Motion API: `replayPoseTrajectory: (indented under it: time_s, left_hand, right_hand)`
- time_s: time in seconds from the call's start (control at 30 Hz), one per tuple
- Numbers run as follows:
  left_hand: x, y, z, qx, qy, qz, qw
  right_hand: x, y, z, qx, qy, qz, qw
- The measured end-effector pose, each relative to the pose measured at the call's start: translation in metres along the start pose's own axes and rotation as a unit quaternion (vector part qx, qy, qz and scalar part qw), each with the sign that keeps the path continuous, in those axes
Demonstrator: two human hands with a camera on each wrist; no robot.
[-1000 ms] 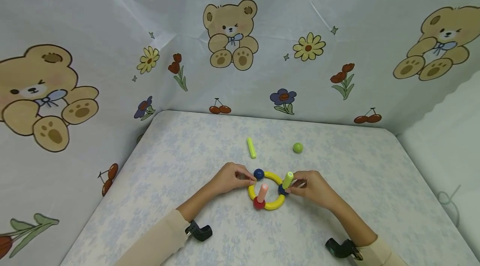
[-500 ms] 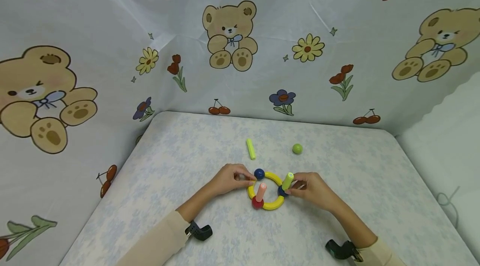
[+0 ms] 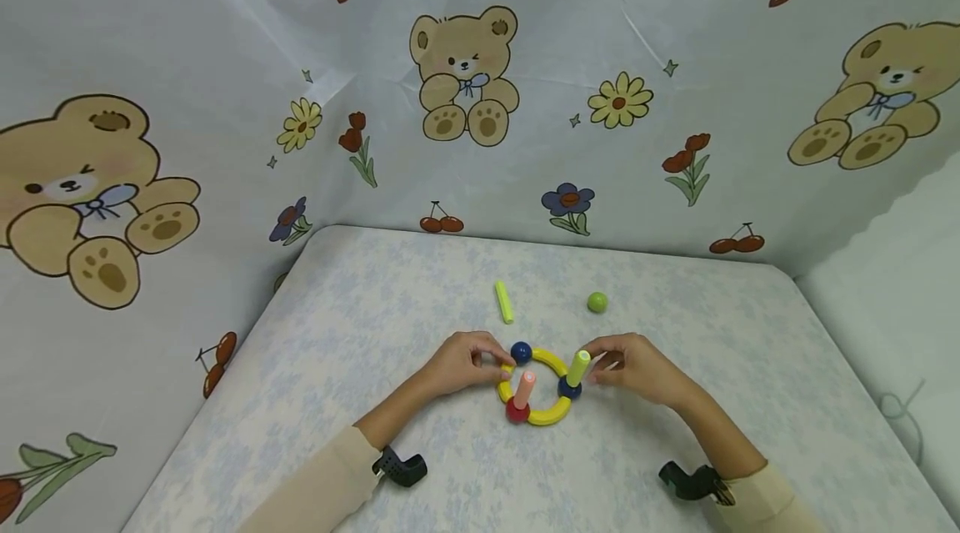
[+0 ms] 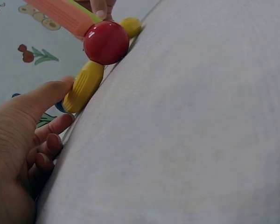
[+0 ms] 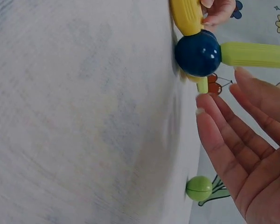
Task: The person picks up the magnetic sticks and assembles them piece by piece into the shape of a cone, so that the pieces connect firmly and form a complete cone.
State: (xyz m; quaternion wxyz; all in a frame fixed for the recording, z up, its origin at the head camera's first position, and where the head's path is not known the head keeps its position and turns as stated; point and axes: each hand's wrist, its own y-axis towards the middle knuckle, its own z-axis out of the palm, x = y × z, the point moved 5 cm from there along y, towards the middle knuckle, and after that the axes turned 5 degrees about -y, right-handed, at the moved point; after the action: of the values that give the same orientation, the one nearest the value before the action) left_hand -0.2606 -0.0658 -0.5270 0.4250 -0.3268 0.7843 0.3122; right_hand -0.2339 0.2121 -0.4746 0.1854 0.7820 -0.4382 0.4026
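A ring of yellow curved rods (image 3: 551,414) joined by balls lies flat on the table. Its balls are a red ball (image 3: 517,409), a near-right blue ball (image 3: 570,388) and a far blue ball (image 3: 521,352). From the red ball rises a salmon rod (image 3: 525,389); a lime-green rod (image 3: 579,368) stands on the near-right blue ball. My left hand (image 3: 467,362) pinches the left yellow curved rod (image 4: 85,87) between thumb and fingers. Just right of the lime-green rod is my right hand (image 3: 639,368), fingers spread apart and holding nothing in the right wrist view.
Beyond the ring lie a loose lime-green rod (image 3: 504,302) and a green ball (image 3: 597,302). A bear-print curtain (image 3: 465,174) hangs behind the table (image 3: 375,291). A pale cord (image 3: 903,412) is at the far right.
My right hand has let go of the near-right blue ball and lime-green rod and moved slightly right. The left hand keeps its hold on the ring.
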Motion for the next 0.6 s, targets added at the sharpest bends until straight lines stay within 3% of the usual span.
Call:
replayPoseTrajectory:
  time_s: [0.2,0.37,0.6]
  left_hand:
    - [-0.001,0.001,0.0,0.001,0.01,0.003,0.9999]
    - [0.002,0.003,-0.003,-0.001,-0.015,0.006,0.9999]
    - [0.007,0.001,-0.004,0.009,-0.053,-0.011,0.9985]
  right_hand:
    - [-0.009,0.002,0.017,0.079,0.072,-0.012,0.9942]
    - [-0.003,0.002,0.025,0.089,0.094,-0.038,0.9908]
    - [0.003,-0.001,0.036,0.114,0.112,-0.025,0.9869]
